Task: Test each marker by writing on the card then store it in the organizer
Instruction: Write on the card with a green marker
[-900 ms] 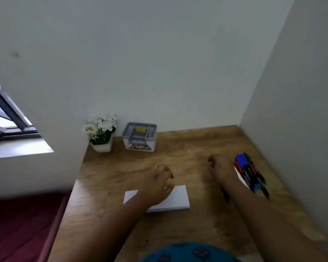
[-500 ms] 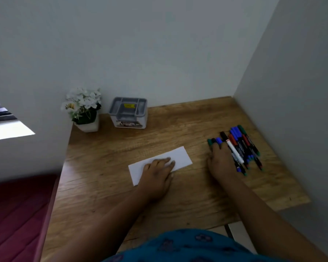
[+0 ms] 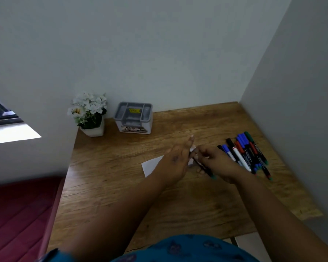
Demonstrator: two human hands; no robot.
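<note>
At frame centre, the right hand (image 3: 215, 163) grips a green-ended marker (image 3: 204, 168), its axis running upper left to lower right over the card (image 3: 150, 165). The left hand (image 3: 175, 159), previously flat on the card, now hovers open-fingered.

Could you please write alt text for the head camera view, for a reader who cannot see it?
Over a wooden desk, a person's right hand grips a marker above a white card, with the left hand held open beside it. More markers lie in a pile to the right; a grey organizer and a flower pot stand by the wall.
</note>
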